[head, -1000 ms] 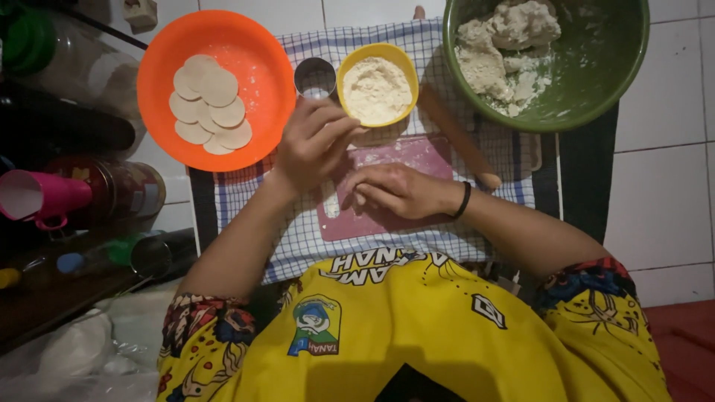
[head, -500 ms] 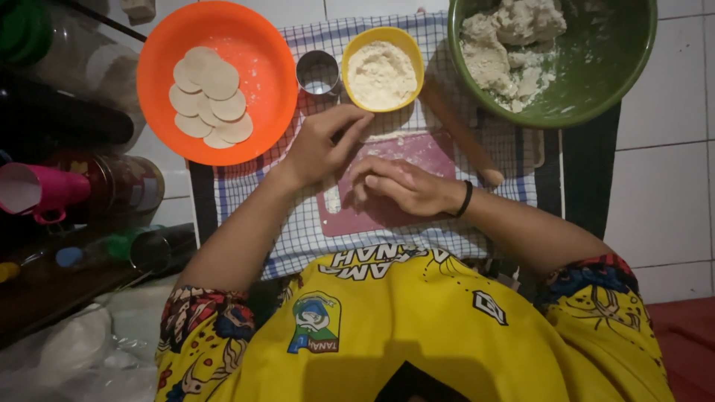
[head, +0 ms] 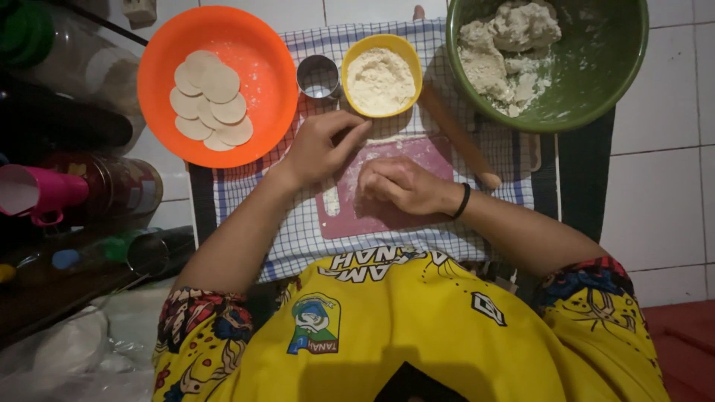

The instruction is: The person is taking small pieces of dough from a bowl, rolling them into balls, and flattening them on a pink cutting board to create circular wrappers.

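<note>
My left hand point(head: 322, 146) hovers over the top left of a pink cutting board point(head: 406, 216), fingers curled and pinched just below the yellow bowl of flour point(head: 380, 74). My right hand point(head: 398, 184) rests palm down on the floured board, fingers bent; what lies under it is hidden. A wooden rolling pin point(head: 456, 135) lies slanted to the right of the board. An orange bowl point(head: 253, 82) at the left holds several flat round dough discs point(head: 211, 100). A small metal ring cutter point(head: 318, 76) stands between the two bowls.
A green bowl point(head: 596, 67) with a lump of dough point(head: 506, 45) sits at the top right. Everything rests on a blue checked cloth point(head: 298, 231) on a white tiled floor. Bottles, a pink cup point(head: 37, 193) and jars crowd the left side.
My left hand has drawn back from beside the flour bowl to above the board's top left corner. My right hand stays on the board. The view has shifted slightly.
</note>
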